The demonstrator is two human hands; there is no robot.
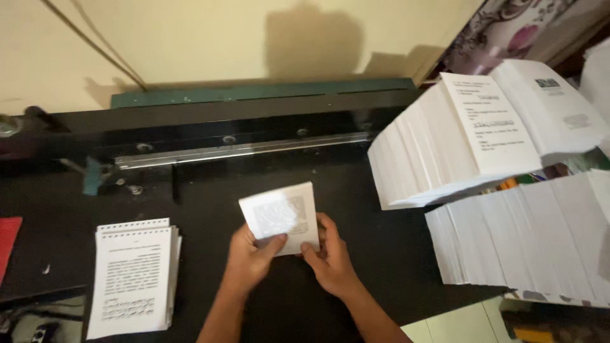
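Note:
A small bundle of white printed sheets (283, 215) is held over the middle of the black work surface (210, 209). My left hand (251, 257) grips its lower left part, thumb on top. My right hand (330, 257) holds its lower right edge, fingers curled against the side. The bundle is tilted slightly, its printed face up.
A stack of printed, punched pages (135, 276) lies at the front left. Tall leaning stacks of white sheets (454, 136) and another big stack (534, 235) fill the right side. A metal clamp bar (241, 151) and green rail (260, 92) run along the back. A red item (7, 244) sits far left.

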